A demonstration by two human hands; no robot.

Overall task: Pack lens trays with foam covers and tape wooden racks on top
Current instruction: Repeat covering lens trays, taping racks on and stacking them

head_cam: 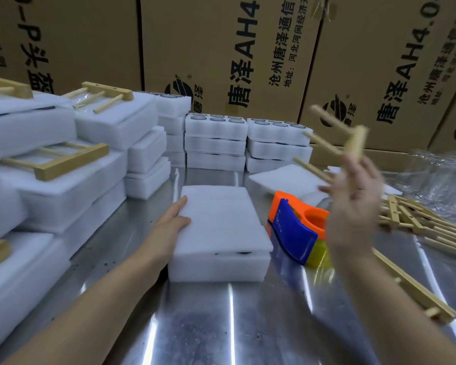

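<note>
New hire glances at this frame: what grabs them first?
The orange-and-blue tape dispenser, bright on the metal table just right of the covered foam tray at centre. Then the right hand, raised and blurred at right, holding a wooden rack, while the left hand rests against the tray's left edge.
</note>
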